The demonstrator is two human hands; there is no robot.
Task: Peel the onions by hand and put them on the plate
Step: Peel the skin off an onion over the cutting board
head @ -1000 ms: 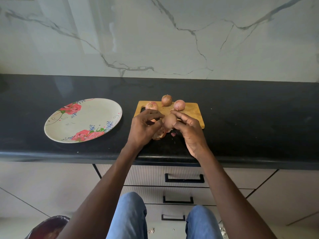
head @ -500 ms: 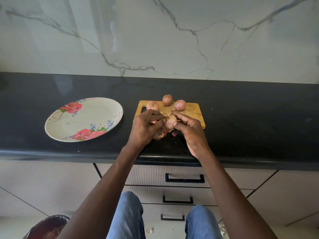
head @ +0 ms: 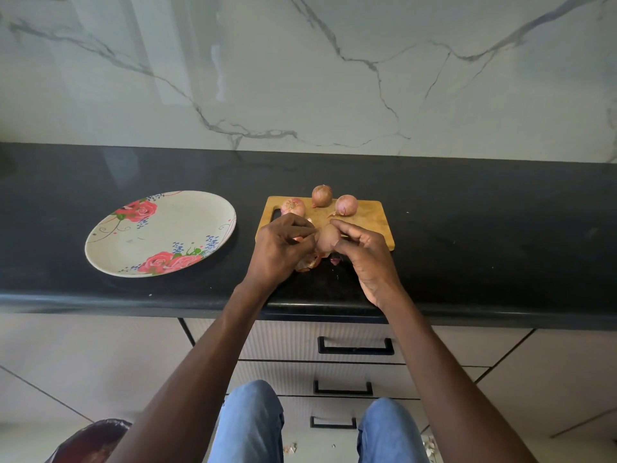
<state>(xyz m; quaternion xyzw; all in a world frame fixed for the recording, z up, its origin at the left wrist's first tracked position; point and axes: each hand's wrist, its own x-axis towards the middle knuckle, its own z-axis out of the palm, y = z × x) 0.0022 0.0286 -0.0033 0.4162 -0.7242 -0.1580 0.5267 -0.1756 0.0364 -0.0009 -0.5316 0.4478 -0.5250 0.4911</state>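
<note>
A person peels an onion (head: 328,238) over the near edge of a wooden cutting board (head: 370,217) on a dark table (head: 484,228). The right hand (head: 367,255) grips the bulb with curled fingers, while the left hand (head: 283,248) pinches what appears to be a strip of loose skin, though its fingertips are partly hidden. The onion's long axis runs roughly upright, tilted slightly away, one end under the right thumb. The flowered plate (head: 110,259), to the left, holds nothing yet. Three unpeeled onions (head: 322,195) wait at the board's far edge, and peel scraps (head: 309,262) lie below the hands. The job looks barely begun.
</note>
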